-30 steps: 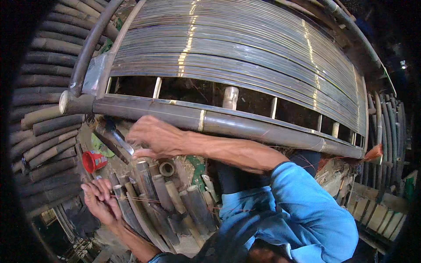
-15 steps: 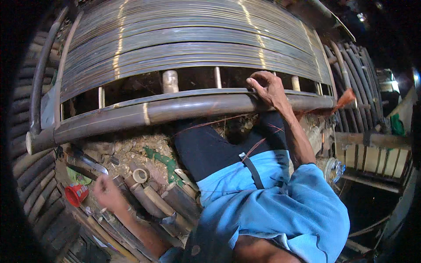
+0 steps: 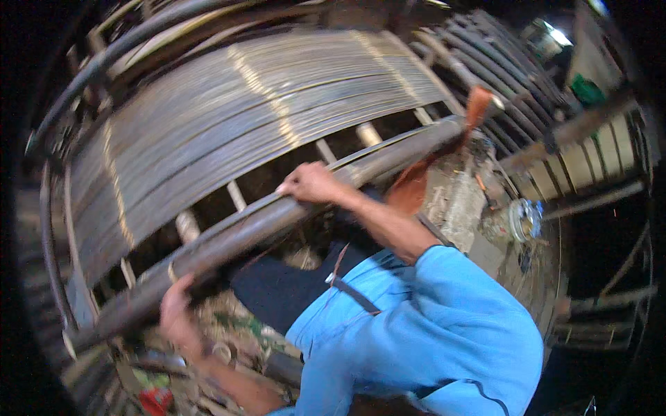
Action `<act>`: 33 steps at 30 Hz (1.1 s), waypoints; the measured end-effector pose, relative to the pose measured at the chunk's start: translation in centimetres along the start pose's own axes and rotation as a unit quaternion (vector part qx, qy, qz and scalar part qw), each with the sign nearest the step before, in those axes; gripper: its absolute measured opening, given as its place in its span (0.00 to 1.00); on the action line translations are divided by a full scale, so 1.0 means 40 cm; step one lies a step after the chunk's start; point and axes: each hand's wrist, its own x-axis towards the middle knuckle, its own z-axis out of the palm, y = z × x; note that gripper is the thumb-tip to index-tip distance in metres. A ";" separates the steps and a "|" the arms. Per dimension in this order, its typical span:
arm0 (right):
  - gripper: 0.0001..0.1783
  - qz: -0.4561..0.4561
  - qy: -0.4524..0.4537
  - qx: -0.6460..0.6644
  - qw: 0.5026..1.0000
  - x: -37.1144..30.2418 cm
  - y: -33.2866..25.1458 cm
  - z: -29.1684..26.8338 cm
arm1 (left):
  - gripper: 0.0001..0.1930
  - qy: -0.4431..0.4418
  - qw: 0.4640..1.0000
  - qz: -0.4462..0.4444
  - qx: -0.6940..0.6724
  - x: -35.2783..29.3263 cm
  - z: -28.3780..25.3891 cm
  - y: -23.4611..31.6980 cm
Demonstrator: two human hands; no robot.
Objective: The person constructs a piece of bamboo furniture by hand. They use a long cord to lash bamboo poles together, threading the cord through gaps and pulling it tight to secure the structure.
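A bamboo bench or bed frame lies in front of me, its top made of many thin slats [image 3: 201,132] crossed by pale lashings. Along the near side runs a thick bamboo pole [image 3: 277,222], with a thin bamboo strip [image 3: 258,204] lying along its upper edge. My right hand [image 3: 313,183] is over the pole near its middle, fingers closed at the strip. Blurred by motion, my left hand [image 3: 182,315] is at the pole's near left part, its fingertips by the pole; whether it grips anything does not show.
Upright pegs [image 3: 236,197] stand in the gap between slats and pole. Reddish-brown cloth [image 3: 409,187] hangs near the pole's right end. A red container [image 3: 156,400] and cut bamboo pieces lie at lower left. A clear jar [image 3: 522,220] stands at right, below stacked poles [image 3: 485,62].
My view has turned, tilting the frame. My left hand has come up from above the bamboo pieces to the pole. My right hand has moved left along the pole and closed at the strip.
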 end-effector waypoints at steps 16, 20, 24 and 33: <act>0.31 0.000 -0.217 0.015 0.976 0.210 -0.177 0.111 | 0.09 -0.080 0.942 0.006 0.327 0.361 0.300 -0.025; 0.25 0.017 -0.130 0.076 0.988 0.211 -0.210 0.142 | 0.11 -0.028 0.937 0.029 0.347 0.394 0.407 -0.066; 0.22 0.021 -0.117 0.108 0.987 0.204 -0.196 0.121 | 0.12 -0.108 0.967 -0.059 0.222 0.438 0.398 -0.120; 0.14 -0.112 -0.035 0.212 0.970 0.161 -0.169 0.097 | 0.16 -0.121 0.949 0.067 0.283 0.424 0.262 -0.055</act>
